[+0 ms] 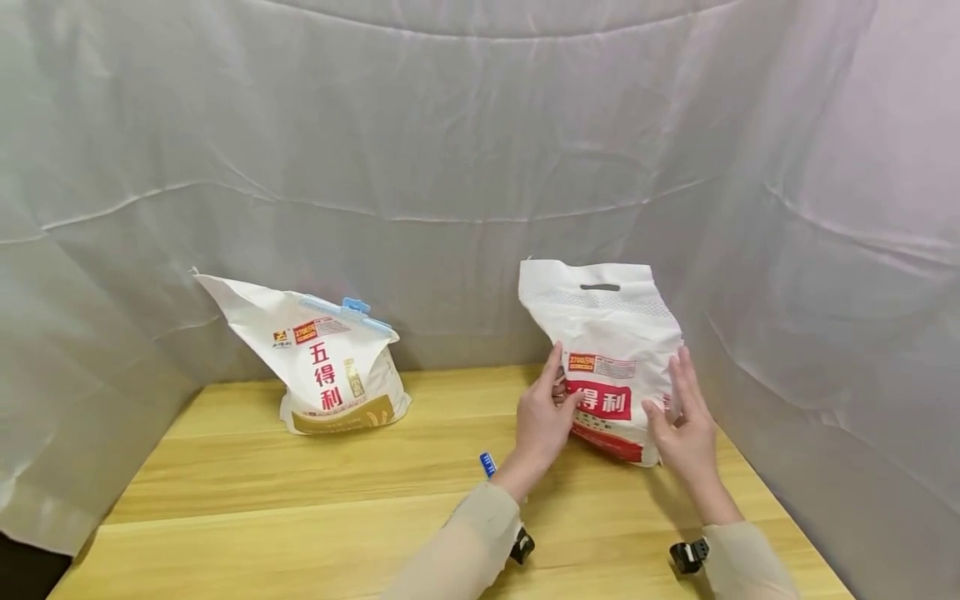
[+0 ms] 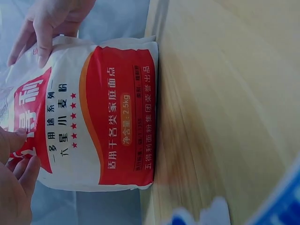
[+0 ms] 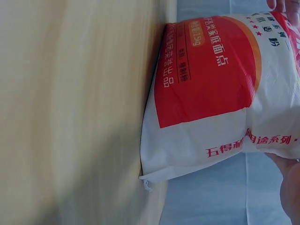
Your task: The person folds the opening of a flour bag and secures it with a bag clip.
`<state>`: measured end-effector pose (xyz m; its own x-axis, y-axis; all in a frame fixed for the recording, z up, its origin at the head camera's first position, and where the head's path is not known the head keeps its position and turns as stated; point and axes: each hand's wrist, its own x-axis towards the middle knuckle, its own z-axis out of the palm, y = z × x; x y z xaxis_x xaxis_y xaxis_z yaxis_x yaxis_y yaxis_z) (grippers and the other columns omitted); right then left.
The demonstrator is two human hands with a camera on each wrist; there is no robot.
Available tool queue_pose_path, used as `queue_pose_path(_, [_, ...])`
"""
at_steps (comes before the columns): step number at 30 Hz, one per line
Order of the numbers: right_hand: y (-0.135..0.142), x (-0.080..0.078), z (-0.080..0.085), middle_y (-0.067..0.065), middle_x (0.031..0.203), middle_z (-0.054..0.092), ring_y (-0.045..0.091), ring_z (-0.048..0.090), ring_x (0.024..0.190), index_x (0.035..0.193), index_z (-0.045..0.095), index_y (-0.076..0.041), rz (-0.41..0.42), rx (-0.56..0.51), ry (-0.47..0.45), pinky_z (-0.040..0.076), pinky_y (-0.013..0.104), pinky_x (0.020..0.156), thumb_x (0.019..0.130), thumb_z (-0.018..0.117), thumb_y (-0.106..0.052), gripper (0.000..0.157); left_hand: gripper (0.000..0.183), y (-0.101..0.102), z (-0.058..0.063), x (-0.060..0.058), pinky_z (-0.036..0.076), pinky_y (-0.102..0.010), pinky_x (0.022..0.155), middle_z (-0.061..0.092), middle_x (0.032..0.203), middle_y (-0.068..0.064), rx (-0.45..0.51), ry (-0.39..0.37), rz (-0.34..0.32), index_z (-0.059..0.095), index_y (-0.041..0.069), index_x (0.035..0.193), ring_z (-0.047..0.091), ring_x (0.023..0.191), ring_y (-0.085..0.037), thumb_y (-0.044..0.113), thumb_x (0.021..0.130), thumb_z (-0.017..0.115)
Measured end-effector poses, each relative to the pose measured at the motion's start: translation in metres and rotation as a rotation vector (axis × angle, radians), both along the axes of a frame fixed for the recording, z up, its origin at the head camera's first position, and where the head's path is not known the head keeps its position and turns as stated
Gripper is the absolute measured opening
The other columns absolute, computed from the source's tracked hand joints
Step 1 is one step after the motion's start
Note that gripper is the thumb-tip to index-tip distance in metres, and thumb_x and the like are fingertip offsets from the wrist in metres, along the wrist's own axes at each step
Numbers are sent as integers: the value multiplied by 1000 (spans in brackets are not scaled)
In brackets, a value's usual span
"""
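1. Toward the right of the yellow wood-grained table [image 1: 300, 533], a handle-slotted white-and-red flour bag [image 1: 622, 342] is stood on its base.
2. Its left side is pinched by the left hand [image 1: 542, 421], fingers bent.
3. Its right side is touched by the right hand [image 1: 688, 442], fingers outstretched.

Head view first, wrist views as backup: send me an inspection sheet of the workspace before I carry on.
Surface: wooden table, light grain.
Job's things: white flour bag with a handle slot near its top, standing on the table between the hands.
Clutter: second white bag to the left, with a blue clip at its top; small blue item beside the left forearm, too hidden to identify.
Hands: left hand touches the flour bag's left side; right hand touches its right side.
Cables: nothing seen.
Surroundings: grey cloth behind and on both sides.
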<state>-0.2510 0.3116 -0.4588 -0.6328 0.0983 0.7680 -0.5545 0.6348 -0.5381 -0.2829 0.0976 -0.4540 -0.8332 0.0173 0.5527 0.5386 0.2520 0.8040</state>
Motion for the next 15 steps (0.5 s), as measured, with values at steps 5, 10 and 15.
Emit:
queue_pose_path(5, [-12, -18, -7, 0, 173, 22, -8, 45, 125, 162, 36, -15, 59, -2, -38, 36, 14, 47, 86, 76, 13, 90, 85, -21, -4, 0, 58, -18, 84, 71, 130, -15, -7, 38, 47, 35, 23, 163, 74, 98, -19, 5, 92, 79])
queue_pose_path(10, [-43, -18, 7, 8, 173, 19, 9, 53, 96, 161, 35, -5, 101, -10, -43, 38, 14, 50, 86, 73, 16, 86, 86, -41, -6, -2, 59, -20, 81, 72, 126, -14, 2, 48, 105, 36, 24, 163, 74, 95, -18, 6, 91, 79])
queue_pose_path(15, [-69, -18, 24, 14, 172, 18, 22, 56, 126, 160, 35, 0, 162, -31, -59, 49, 7, 71, 87, 72, 16, 83, 87, -60, -7, -4, 60, -21, 81, 73, 122, -13, 7, 30, 152, 35, 27, 163, 73, 93, -17, 5, 91, 80])
